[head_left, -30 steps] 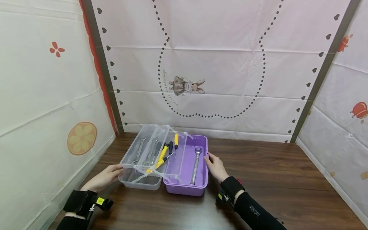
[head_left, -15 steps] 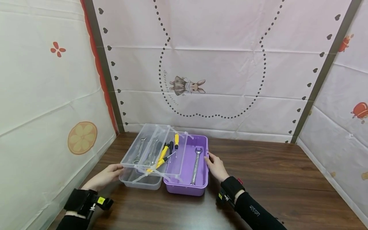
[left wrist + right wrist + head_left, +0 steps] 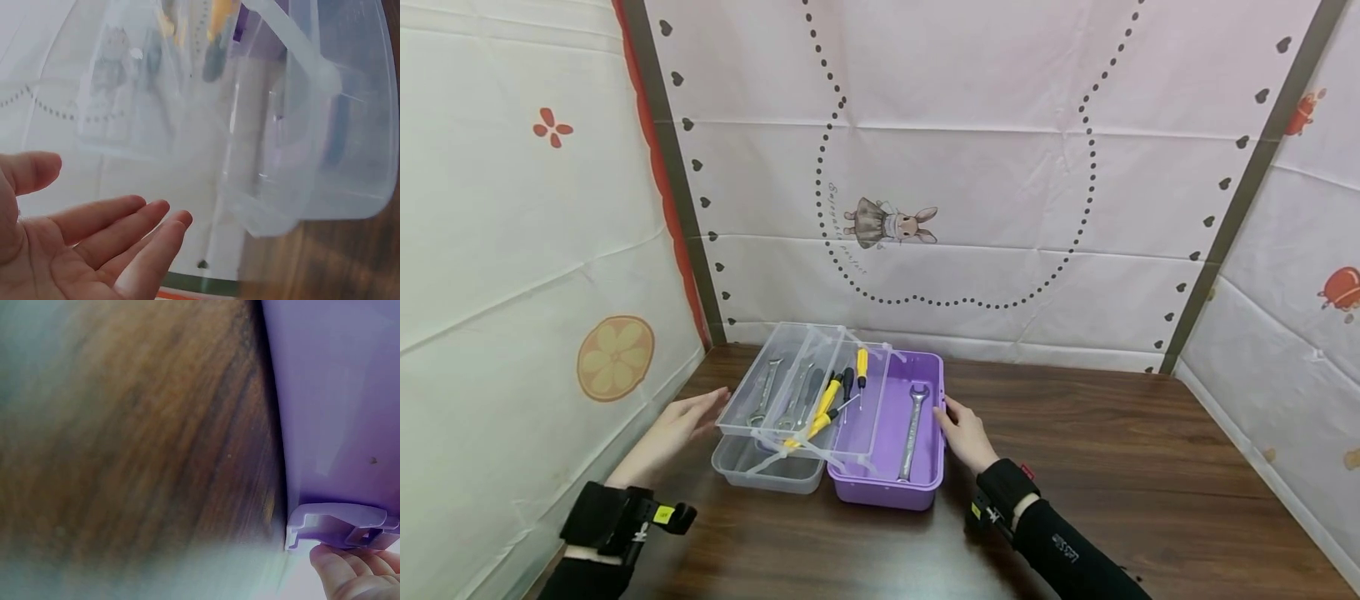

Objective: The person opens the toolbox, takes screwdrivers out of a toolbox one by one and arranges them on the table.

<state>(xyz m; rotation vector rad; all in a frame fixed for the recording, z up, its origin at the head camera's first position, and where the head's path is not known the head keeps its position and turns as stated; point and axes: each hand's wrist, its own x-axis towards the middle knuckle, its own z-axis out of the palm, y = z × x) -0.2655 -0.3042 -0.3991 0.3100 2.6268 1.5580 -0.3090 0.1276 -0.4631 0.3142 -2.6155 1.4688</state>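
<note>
A purple box (image 3: 887, 492) stands on the table with a wrench (image 3: 913, 433) lying inside it. Beside it is a clear plastic bin (image 3: 767, 479). Above both spans a clear divided tray (image 3: 741, 400), joined by pale link arms (image 3: 771, 458); wrenches and yellow-and-black screwdrivers (image 3: 827, 396) show through its plastic. My left hand (image 3: 673, 425) is just left of the tray, fingers extended and palm bare in the left wrist view. At the purple box's right side, my right hand (image 3: 966, 437) holds the wall, thumb at the rim, fingers by the latch (image 3: 340, 522).
The boxes stand on a brown wooden table (image 3: 1090, 467), close to the printed cloth backdrop (image 3: 970, 275). Cloth also borders the left side, near my left forearm. Table surface extends to the right and in front of the boxes.
My left hand has left the tray's near-left corner and shifted up along its left side, fingers straightening. My right hand, the tray and both boxes keep their places.
</note>
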